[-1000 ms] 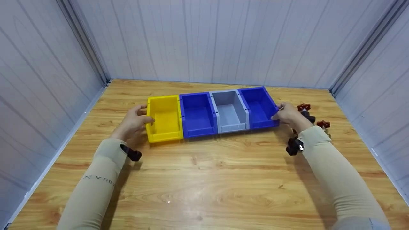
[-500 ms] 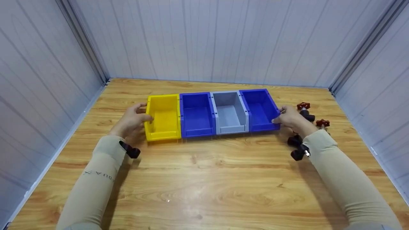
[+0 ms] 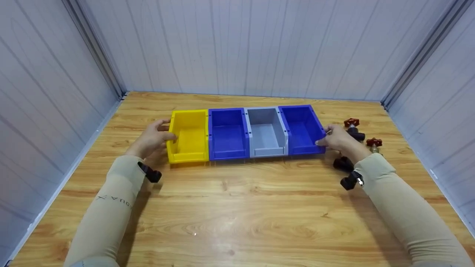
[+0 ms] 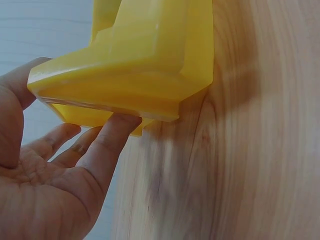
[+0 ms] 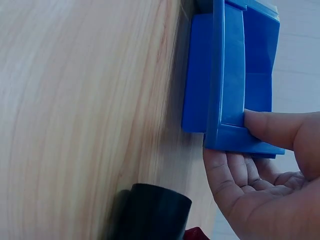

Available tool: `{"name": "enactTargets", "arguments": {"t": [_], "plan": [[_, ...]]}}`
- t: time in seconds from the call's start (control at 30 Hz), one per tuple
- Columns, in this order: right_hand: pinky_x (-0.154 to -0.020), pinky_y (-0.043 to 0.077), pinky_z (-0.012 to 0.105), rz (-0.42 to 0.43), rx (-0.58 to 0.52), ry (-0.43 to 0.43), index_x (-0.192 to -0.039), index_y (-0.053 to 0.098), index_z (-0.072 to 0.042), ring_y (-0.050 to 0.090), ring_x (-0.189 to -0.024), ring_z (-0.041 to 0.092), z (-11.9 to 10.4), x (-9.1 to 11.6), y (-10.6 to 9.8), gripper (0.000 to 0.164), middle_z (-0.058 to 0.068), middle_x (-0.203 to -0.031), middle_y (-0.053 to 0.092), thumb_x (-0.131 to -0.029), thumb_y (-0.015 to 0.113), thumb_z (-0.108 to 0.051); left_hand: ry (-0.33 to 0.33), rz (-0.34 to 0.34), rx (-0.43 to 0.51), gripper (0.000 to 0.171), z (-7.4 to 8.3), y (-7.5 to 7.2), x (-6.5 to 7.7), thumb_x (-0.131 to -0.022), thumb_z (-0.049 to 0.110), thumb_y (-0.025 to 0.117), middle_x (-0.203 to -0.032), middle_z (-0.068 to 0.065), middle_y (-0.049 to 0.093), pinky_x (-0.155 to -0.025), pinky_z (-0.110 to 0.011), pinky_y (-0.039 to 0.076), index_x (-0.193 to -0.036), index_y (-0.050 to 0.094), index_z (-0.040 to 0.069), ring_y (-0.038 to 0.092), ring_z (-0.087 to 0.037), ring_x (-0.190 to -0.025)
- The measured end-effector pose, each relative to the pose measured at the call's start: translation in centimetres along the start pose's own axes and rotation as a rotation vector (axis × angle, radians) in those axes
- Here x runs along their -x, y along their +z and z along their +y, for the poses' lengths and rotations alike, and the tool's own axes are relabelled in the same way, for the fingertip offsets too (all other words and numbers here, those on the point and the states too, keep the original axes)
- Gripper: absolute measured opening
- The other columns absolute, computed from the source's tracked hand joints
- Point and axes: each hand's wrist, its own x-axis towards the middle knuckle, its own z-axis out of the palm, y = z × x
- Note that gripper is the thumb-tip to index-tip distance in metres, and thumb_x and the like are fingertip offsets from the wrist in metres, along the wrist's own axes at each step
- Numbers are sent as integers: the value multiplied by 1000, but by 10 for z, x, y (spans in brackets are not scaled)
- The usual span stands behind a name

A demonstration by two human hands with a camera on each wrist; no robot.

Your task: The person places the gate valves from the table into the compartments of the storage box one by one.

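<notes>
Four bins would be a count, so I name them in turn: a yellow bin (image 3: 190, 137), a blue bin (image 3: 228, 135), a grey bin (image 3: 266, 135) and a second blue bin (image 3: 301, 129) stand side by side in one joined row. My left hand (image 3: 151, 139) pinches the yellow bin's outer wall, thumb over the rim and fingers outside against it, as the left wrist view shows. At the other end my right hand (image 3: 339, 140) grips the second blue bin's outer wall, thumb inside. The bins hold nothing visible.
Right of my right hand lie valves with red handwheels, one with a black body (image 3: 355, 134) and one with a brass body (image 3: 374, 148). Another black part (image 3: 343, 164) lies partly under my right wrist. Panel walls enclose the wooden table (image 3: 237, 207) at the back and sides.
The row's right end has come slightly toward me, so the row sits straighter. Its left end has shifted a little left and back. Both hands keep their hold.
</notes>
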Motion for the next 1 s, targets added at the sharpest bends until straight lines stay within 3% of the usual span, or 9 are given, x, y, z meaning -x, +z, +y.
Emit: {"name": "enactTargets", "arguments": {"t": [0.1,0.23,0.37,0.53,0.77,1.0], "plan": [[-89,64,37,-9,84,1,-137,47,7,73,-88,16,-2,2,-3,47,20,-120,57,-101,73,-7,9,-3,-7,78,1,2,1,-104,8,64,-173,-22,36,-120,-59,45,-173,26,12,47,-42,-150],[-103,58,55,4,219,-10,-152,42,9,73,-109,38,-8,3,-10,68,30,-131,59,-103,74,-24,22,28,-38,72,6,6,5,-105,9,64,-166,-24,44,-119,-55,47,-171,33,9,50,-40,-144],[-114,49,61,11,207,-44,-162,34,7,61,-131,51,-16,-1,-17,77,36,-147,54,-104,71,-28,19,80,-95,68,12,10,8,-107,11,65,-157,-26,50,-115,-47,50,-169,37,8,56,-35,-135],[-120,45,59,-3,125,-81,-168,26,6,56,-139,49,-23,-13,-18,81,37,-155,48,-106,69,-23,-22,136,-117,68,17,12,10,-106,11,65,-152,-24,52,-111,-42,54,-168,38,7,59,-32,-130],[-122,43,57,12,68,-53,-169,27,4,50,-146,47,-30,-30,-14,74,35,-161,42,-108,64,-17,-77,179,-125,63,25,16,10,-106,9,65,-156,-24,52,-115,-42,52,-164,42,-1,57,-34,-137],[-116,48,51,56,39,-42,-166,34,4,55,-138,39,-28,-37,-13,66,32,-156,47,-107,60,-12,-85,185,-113,64,26,18,8,-105,8,66,-157,-23,50,-119,-43,49,-163,43,-1,53,-34,-141]]}}
